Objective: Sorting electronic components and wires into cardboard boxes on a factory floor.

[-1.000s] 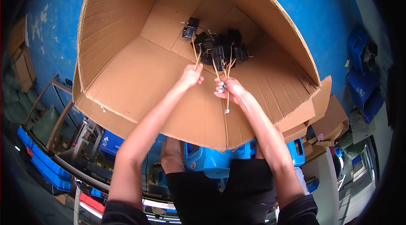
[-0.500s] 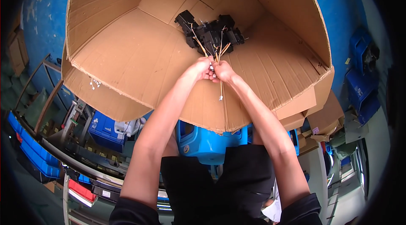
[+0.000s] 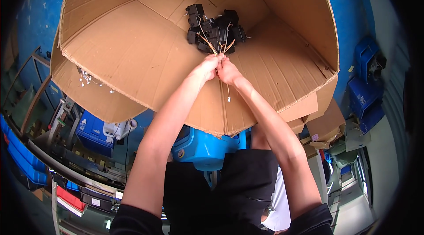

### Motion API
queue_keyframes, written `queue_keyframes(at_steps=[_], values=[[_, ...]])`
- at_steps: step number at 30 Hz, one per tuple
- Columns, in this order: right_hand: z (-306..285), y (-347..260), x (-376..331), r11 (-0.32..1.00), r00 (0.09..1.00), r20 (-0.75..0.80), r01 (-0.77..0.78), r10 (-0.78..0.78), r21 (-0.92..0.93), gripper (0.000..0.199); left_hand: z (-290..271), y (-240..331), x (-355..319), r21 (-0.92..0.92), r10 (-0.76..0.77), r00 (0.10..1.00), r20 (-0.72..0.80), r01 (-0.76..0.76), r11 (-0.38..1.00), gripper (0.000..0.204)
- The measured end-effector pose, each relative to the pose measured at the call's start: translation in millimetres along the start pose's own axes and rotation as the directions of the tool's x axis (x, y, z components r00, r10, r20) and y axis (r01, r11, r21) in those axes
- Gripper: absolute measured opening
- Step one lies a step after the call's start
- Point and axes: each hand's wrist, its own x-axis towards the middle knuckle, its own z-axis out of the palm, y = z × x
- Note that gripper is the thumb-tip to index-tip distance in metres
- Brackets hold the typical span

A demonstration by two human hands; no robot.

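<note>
My left hand point(image 3: 209, 65) and my right hand point(image 3: 229, 72) meet over the near side of a big open cardboard box point(image 3: 128, 54). Both are closed around a bundle of thin wires point(image 3: 215, 48), which fans out from above my fingers. One wire hangs below my right hand, ending in a small white connector point(image 3: 229, 99). The wires run up to a cluster of black box-shaped plastic parts point(image 3: 216, 32) just beyond my hands, inside the box. My fingers overlap, so the exact grip of each is partly hidden.
White connectors on wires point(image 3: 84, 78) dangle at the box's left edge. A blue plastic stool point(image 3: 205, 146) stands below the box's near flap. To the left are a metal rack point(image 3: 79, 164) and a blue bin point(image 3: 95, 133); more cardboard boxes point(image 3: 327, 124) and blue bins point(image 3: 364, 98) sit at right.
My hands have drawn closer together and closed more tightly around the wires. The whole view has shifted slightly, and the black parts sit a little differently in the cluster.
</note>
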Motion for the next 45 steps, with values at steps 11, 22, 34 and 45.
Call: queue_keyframes(at_steps=[11,22,34,45], values=[[-17,-6,-33,0.997,0.996,-0.074,-0.048,0.043,-0.065,0.033,16,-2,-4,0.009,0.053,0.997,-0.052,-0.053,0.999,0.029],[-59,-18,-8,0.983,0.989,-0.059,-0.140,0.134,-0.119,0.048,14,2,-11,0.187,0.073,0.997,-0.038,-0.065,0.980,0.032],[-28,0,55,0.988,0.969,-0.222,-0.082,0.110,0.133,0.032,4,8,-18,0.087,0.010,0.998,-0.059,-0.005,0.996,0.033],[-15,-33,-30,0.968,0.976,0.073,-0.212,0.203,0.136,0.054,7,14,-30,-0.118,-0.002,0.998,-0.055,-0.005,0.993,0.032]])
